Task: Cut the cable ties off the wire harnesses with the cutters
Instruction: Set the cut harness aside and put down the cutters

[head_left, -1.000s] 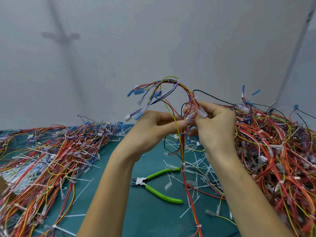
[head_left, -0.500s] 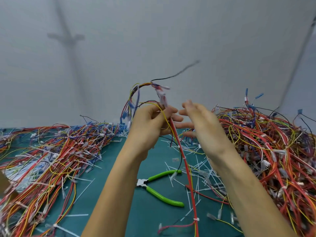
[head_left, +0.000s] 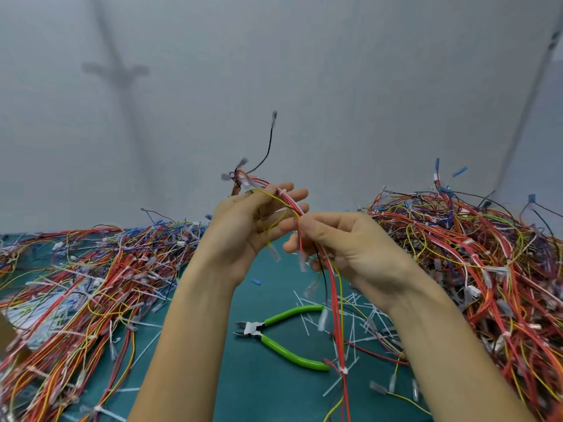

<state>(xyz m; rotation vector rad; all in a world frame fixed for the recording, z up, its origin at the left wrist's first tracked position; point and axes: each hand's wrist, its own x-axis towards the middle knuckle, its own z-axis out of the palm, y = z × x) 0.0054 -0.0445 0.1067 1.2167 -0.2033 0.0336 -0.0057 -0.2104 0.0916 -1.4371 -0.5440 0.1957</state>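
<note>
Left hand and right hand hold one harness above one cutters.

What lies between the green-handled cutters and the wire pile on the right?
Head view: right of the green-handled cutters, white cut cable-tie pieces strewn on the teal mat, and the held harness's red and yellow wires hanging across.

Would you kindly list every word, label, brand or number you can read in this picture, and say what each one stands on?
None: no word, number, brand or sign is legible in this view.
The cutters show no marking on the green handles or the metal head.
The white tags and connectors on the raised wire harness, the left pile of harnesses and the right pile of harnesses are too small and blurred to read.
</note>
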